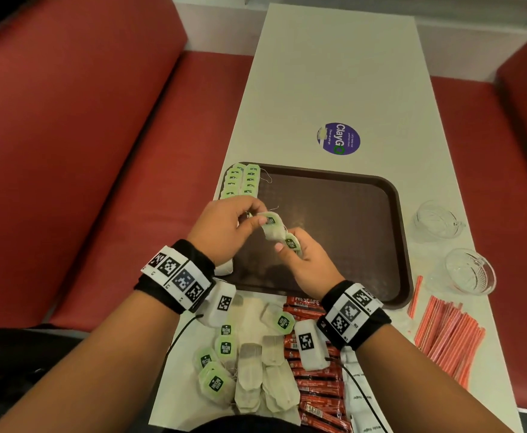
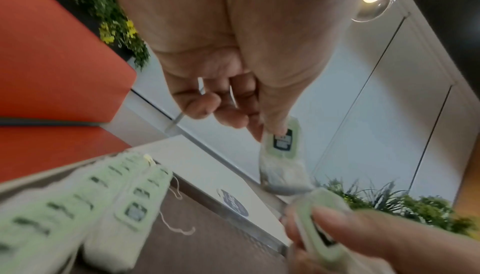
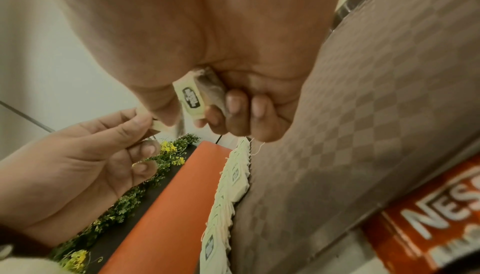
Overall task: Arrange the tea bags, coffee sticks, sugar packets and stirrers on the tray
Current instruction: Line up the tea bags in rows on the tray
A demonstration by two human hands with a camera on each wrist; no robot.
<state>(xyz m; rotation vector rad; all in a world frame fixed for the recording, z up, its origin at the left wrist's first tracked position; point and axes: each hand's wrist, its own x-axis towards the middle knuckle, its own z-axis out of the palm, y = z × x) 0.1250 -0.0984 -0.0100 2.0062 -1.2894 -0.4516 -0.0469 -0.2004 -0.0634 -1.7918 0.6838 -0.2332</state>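
A dark brown tray (image 1: pixel 349 214) lies on the white table (image 1: pixel 334 73). Two rows of green-tagged tea bags (image 1: pixel 242 181) (image 2: pixel 78 206) (image 3: pixel 233 175) line its left edge. Above the tray's left part my left hand (image 1: pixel 243 220) pinches a tea bag (image 1: pixel 270 225) (image 2: pixel 283 151) by its green tag. My right hand (image 1: pixel 290 248) (image 3: pixel 207 110) grips another tea bag (image 1: pixel 292 243) (image 3: pixel 191 99) in curled fingers, touching the first. Loose tea bags (image 1: pixel 249 370), red coffee sticks (image 1: pixel 315 389), white sugar packets (image 1: pixel 359 398) and orange stirrers (image 1: pixel 446 335) lie on the table nearer me.
Two clear glass bowls (image 1: pixel 437 218) (image 1: pixel 470 270) stand right of the tray. A round purple sticker (image 1: pixel 338 139) is on the table beyond it. Red bench seats (image 1: pixel 99 151) flank the table on both sides.
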